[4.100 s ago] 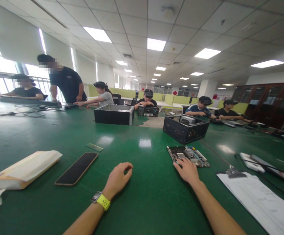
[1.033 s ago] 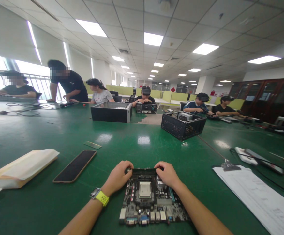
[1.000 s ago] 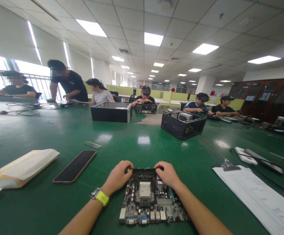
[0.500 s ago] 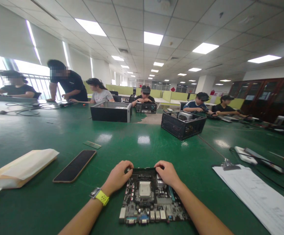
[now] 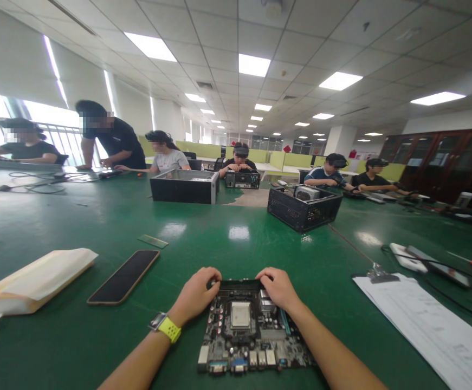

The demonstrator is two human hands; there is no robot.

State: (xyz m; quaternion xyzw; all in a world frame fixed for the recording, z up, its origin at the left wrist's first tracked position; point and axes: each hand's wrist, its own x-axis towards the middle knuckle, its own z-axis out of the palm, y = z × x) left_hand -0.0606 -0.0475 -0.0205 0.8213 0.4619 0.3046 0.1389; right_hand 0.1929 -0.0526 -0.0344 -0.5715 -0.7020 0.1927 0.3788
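Observation:
A motherboard (image 5: 241,341) lies flat on the green table in front of me, its port side towards me. A square metal-topped processor (image 5: 240,315) sits in its socket, with no cooler on it. Along the board's far edge stands a thin dark strip that looks like a memory stick (image 5: 240,285). My left hand (image 5: 197,294) is closed at the strip's left end, thumb and fingers pinched. At its right end my right hand (image 5: 278,290) is closed the same way, beside a silver heatsink (image 5: 266,303). My fingers partly hide both ends.
To the left lie a phone (image 5: 124,277), a pack of tissues (image 5: 36,279) and a small green strip (image 5: 153,241). A clipboard with papers (image 5: 426,330) and cables are at right. Two computer cases (image 5: 183,187) (image 5: 304,208) stand further back. Several people work around the table.
Both hands stay at the ends of the dark strip, almost unmoved. The motherboard keeps its place. The view has shifted very slightly.

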